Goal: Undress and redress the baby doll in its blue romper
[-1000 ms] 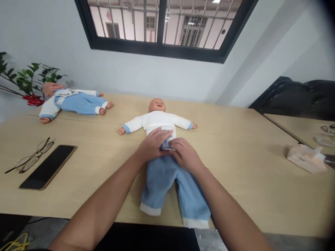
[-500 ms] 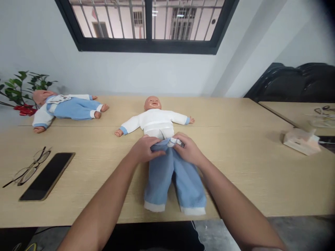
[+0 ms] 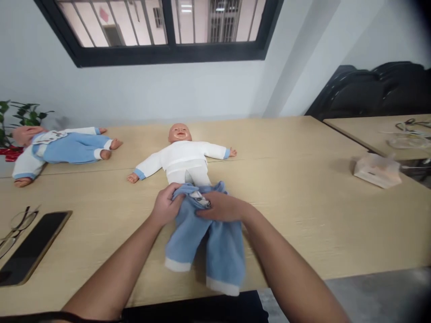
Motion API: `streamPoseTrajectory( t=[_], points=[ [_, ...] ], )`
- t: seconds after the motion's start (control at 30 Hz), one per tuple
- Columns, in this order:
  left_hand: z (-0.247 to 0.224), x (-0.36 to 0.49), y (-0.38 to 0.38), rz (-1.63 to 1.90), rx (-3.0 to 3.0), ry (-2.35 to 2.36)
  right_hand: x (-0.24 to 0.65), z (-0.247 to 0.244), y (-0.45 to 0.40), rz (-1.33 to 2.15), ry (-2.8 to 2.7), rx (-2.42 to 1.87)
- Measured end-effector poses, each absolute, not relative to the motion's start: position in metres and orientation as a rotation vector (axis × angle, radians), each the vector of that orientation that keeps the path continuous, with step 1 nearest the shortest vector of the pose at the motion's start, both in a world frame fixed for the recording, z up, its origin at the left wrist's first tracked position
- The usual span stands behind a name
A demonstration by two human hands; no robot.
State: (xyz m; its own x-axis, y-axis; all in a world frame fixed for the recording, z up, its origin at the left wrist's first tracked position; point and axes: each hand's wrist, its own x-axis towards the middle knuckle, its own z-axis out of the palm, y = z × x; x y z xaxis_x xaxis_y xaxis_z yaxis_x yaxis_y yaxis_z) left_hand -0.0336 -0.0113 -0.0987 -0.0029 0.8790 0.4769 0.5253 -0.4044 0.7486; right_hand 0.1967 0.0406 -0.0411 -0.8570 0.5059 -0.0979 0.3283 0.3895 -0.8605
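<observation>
A doll (image 3: 183, 154) in a white top with blue cuffs lies on its back on the wooden table, arms spread, head toward the wall. Blue pants (image 3: 188, 237) with white cuffs hang over its lower body, legs toward me. My left hand (image 3: 166, 204) pinches the left side of the waistband. At the waistband's right part, my right hand (image 3: 222, 206) is closed on the cloth beside a white printed patch (image 3: 201, 199). The doll's feet are hidden by the pants.
A second doll (image 3: 72, 146) in blue and white lies at the far left near a plant (image 3: 30, 112). A phone (image 3: 33, 246) and glasses (image 3: 15, 231) are at the near left. A tissue pack (image 3: 377, 170) sits on the right.
The view has shifted to the right. My right hand has moved inward over the front of the waistband, and the blue cloth there is more bunched up.
</observation>
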Motion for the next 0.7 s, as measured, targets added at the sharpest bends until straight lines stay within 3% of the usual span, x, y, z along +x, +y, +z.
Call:
streamPoseTrajectory(
  t=[0.4, 0.57, 0.7],
  points=[
    [-0.107, -0.040, -0.011, 1.385, 2.117, 1.475, 0.205, -0.058, 0.048, 1.929, -2.030, -0.616],
    [-0.108, -0.040, -0.012, 1.328, 1.950, 1.591, 0.202, -0.053, 0.042, 2.017, -2.015, -0.620],
    [-0.104, -0.038, -0.014, 1.382, 1.886, 1.561, 0.201, -0.045, 0.038, 1.894, -2.177, -0.624]
  ],
)
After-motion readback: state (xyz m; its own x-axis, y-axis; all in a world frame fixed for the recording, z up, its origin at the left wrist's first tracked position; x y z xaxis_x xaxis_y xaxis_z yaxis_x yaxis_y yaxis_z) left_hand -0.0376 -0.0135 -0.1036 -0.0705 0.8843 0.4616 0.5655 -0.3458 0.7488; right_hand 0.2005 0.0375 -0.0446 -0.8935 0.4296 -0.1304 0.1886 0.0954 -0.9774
